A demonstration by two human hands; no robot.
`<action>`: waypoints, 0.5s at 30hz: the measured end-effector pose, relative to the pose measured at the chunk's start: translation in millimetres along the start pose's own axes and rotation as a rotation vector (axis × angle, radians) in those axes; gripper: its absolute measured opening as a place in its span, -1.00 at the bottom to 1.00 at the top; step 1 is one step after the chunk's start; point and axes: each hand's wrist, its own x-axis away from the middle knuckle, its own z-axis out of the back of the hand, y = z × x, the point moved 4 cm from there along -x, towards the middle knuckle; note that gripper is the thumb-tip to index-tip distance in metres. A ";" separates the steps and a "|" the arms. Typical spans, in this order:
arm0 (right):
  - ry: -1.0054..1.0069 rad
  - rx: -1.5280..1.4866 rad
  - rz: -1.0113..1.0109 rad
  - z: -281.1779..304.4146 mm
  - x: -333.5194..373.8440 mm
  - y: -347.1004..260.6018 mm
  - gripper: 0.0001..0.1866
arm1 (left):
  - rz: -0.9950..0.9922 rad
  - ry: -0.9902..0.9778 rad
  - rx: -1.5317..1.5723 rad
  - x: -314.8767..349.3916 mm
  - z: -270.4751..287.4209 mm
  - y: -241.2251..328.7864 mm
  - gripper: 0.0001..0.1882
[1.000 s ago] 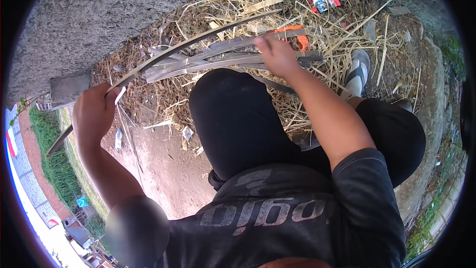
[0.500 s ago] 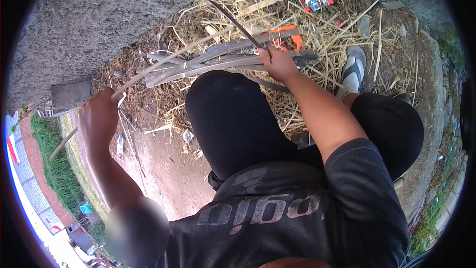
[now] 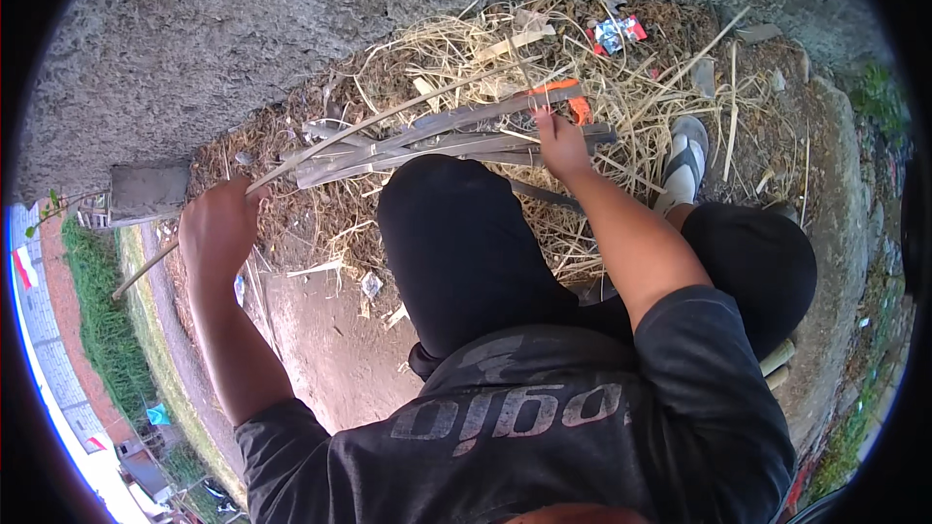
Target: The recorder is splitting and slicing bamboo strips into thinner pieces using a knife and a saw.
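Observation:
My left hand (image 3: 219,231) is closed round a long, thin bamboo strip (image 3: 374,122). The strip slants from the lower left up over the litter, past my raised knee. My right hand (image 3: 564,147) grips a knife with a long dark blade (image 3: 525,76); its handle is hidden in my fist. The blade points away from me, close to the strip's far end; whether they touch I cannot tell. Under both lie several grey wooden slats (image 3: 456,144), beside an orange object (image 3: 580,105) partly covered by a slat.
Pale shavings (image 3: 641,126) litter the ground around my sandalled foot (image 3: 687,160). A rough grey wall (image 3: 291,29) rises along the far side, with a concrete block (image 3: 148,190) at its left end. A red and blue packet (image 3: 619,34) lies near the wall.
The knife has swung from pointing far left to pointing more straight away, and my right hand has shifted slightly right. My left hand and the strip have moved a little rightward and nearer.

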 end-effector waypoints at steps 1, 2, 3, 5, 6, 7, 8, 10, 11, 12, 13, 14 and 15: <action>-0.005 -0.125 0.107 -7.4 0.7 -19.7 -0.33 | 0.010 -0.007 -0.005 -1.8 0.7 -0.8 -0.73; -0.001 -0.122 0.208 -14.0 1.5 -38.1 -0.34 | 0.017 -0.014 -0.006 -3.8 1.5 -1.4 -0.71; -0.048 -0.114 0.294 -21.7 3.0 -53.6 -0.36 | 0.026 -0.022 0.002 -5.4 2.3 -1.8 -0.70; -0.230 -0.069 0.297 -36.6 3.5 -67.6 -0.34 | 0.012 -0.024 -0.007 -8.9 5.7 -1.7 -0.69; -0.392 -0.063 0.369 -47.6 8.2 -73.0 -0.32 | 0.012 -0.020 -0.002 -10.9 7.5 -2.0 -0.68; -0.444 -0.018 0.307 -51.9 8.2 -69.3 -0.32 | 0.008 -0.024 -0.002 -13.3 9.1 -2.2 -0.68; -0.351 -0.075 0.249 -48.1 5.6 -63.3 -0.31 | -0.007 -0.046 0.008 -14.2 9.7 -2.1 -0.67; -0.190 -0.110 0.132 -38.3 1.4 -46.2 -0.30 | -0.025 -0.070 0.014 -14.5 9.6 -1.4 -0.67; -0.111 -0.034 0.071 -29.6 -2.6 -35.3 -0.32 | -0.010 -0.074 0.033 -13.7 9.0 -2.2 -0.66; -0.128 0.076 -0.068 -21.7 -9.7 -22.6 -0.34 | 0.009 -0.075 0.073 -13.1 8.0 -3.0 -0.66; -0.089 0.061 -0.006 -12.9 -16.7 -20.5 -0.34 | 0.007 -0.072 0.055 -12.7 6.8 -3.5 -0.66; -0.061 0.085 -0.014 -5.2 -19.2 -16.3 -0.35 | -0.002 -0.064 0.066 -12.7 5.8 -4.2 -0.65; -0.010 0.121 -0.076 1.6 -21.1 -12.2 -0.35 | -0.012 -0.055 0.090 -13.1 4.2 -4.7 -0.65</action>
